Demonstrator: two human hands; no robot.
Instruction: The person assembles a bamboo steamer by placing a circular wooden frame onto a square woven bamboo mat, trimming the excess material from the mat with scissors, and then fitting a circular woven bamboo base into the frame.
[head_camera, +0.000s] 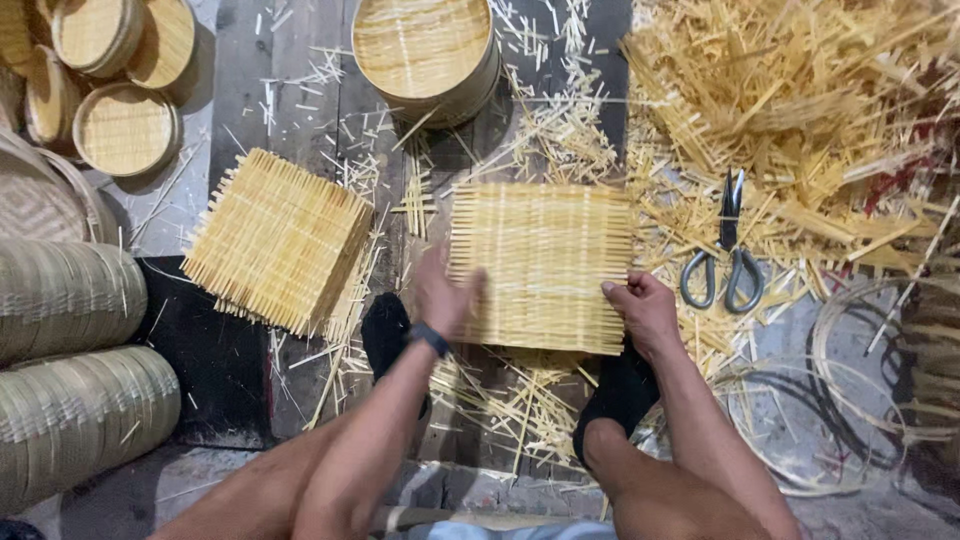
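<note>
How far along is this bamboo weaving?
Done: a stack of square woven bamboo mats lies at left. In hand: left hand and right hand press another square woven mat. Left: a heap of loose bamboo strips beside grey-handled scissors.

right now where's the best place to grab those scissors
Take the scissors by the two grey loop handles, coming from the near side. They lie flat on the bamboo strips with blades pointing away and loops nearest the right hand.
</note>
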